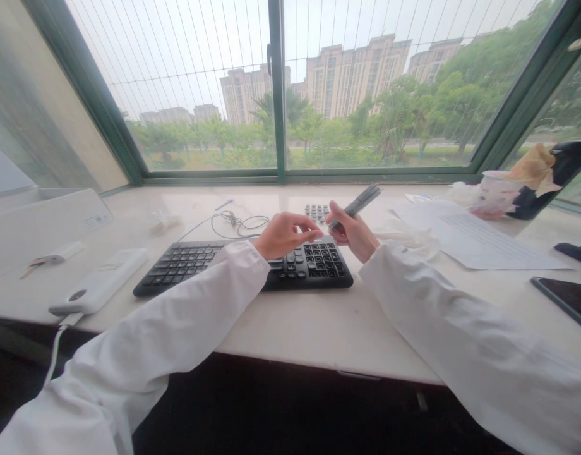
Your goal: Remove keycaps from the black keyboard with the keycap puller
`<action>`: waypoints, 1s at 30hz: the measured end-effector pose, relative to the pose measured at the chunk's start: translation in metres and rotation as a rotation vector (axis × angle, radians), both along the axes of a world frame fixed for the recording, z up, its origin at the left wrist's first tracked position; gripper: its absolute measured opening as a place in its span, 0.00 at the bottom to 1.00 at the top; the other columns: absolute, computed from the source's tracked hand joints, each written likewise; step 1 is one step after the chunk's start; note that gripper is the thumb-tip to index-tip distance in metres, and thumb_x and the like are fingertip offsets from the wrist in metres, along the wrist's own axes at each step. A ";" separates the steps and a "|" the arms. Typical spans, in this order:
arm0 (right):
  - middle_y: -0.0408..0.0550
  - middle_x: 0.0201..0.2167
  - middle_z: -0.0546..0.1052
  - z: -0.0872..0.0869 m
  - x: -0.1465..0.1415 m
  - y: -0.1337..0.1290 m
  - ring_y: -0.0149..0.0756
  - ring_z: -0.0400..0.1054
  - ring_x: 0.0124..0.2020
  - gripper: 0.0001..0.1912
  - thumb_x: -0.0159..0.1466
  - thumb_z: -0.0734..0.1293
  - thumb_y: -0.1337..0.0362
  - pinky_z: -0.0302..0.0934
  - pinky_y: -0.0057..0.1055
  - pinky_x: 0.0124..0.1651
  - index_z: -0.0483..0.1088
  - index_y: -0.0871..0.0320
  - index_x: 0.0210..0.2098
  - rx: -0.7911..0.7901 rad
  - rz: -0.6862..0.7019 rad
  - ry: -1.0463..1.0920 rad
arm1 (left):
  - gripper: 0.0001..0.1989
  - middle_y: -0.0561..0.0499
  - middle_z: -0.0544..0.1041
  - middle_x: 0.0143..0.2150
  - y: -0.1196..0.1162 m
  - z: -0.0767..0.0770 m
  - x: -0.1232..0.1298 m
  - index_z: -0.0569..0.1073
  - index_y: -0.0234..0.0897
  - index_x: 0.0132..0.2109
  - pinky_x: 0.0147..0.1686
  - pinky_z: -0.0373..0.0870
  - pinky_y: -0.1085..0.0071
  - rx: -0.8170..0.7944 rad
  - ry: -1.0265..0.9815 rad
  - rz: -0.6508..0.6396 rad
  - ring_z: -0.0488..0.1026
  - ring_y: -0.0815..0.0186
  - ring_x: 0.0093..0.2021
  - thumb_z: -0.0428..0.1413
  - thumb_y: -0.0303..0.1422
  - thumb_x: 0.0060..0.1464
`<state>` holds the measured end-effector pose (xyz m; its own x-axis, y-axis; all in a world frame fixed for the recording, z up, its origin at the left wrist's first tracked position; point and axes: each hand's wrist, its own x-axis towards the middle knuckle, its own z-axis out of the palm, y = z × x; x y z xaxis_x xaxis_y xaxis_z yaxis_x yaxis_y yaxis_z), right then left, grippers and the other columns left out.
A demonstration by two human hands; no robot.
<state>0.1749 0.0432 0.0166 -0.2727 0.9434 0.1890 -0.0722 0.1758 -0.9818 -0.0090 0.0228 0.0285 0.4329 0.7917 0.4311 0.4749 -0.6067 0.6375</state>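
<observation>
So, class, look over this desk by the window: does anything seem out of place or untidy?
Yes: a crumpled tissue lies loose on the white desk, and a black cable sits in a loose tangle behind the keyboard, looking untidy.

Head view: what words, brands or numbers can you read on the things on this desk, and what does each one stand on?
Black keyboard: key legends too small to read.
White printed sheet of paper: lines of text too blurred to read.
White power bank: small marking too blurred to read.
White plastic case: small label too blurred to read.
Nothing here can be read.
</observation>
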 end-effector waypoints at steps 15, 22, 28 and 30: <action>0.41 0.11 0.64 -0.004 0.003 0.001 0.27 0.55 0.14 0.19 0.59 0.66 0.55 0.47 0.28 0.19 0.57 0.56 0.18 0.035 -0.030 -0.458 | 0.22 0.51 0.79 0.28 -0.004 0.006 -0.010 0.81 0.39 0.31 0.28 0.60 0.74 0.089 0.438 -0.031 0.71 0.71 0.26 0.58 0.55 0.49; 0.41 0.12 0.66 -0.007 -0.009 -0.017 0.31 0.60 0.19 0.20 0.61 0.61 0.56 0.56 0.31 0.28 0.60 0.56 0.16 0.220 -0.055 -0.622 | 0.18 0.56 0.80 0.29 -0.015 0.011 -0.005 0.81 0.46 0.33 0.31 0.60 0.73 0.096 0.615 -0.014 0.72 0.69 0.28 0.64 0.53 0.41; 0.41 0.15 0.66 -0.015 -0.013 -0.018 0.32 0.60 0.22 0.17 0.61 0.61 0.57 0.53 0.30 0.28 0.59 0.56 0.18 0.300 -0.101 -0.648 | 0.13 0.57 0.80 0.27 -0.015 0.011 -0.006 0.81 0.47 0.31 0.29 0.59 0.73 0.104 0.605 0.023 0.72 0.69 0.27 0.66 0.48 0.40; 0.41 0.15 0.66 -0.016 -0.013 -0.018 0.32 0.60 0.23 0.17 0.61 0.60 0.56 0.52 0.29 0.29 0.58 0.56 0.19 0.326 -0.125 -0.648 | 0.11 0.57 0.79 0.27 -0.014 0.011 -0.007 0.81 0.47 0.31 0.28 0.59 0.73 0.098 0.597 0.025 0.72 0.69 0.26 0.66 0.46 0.41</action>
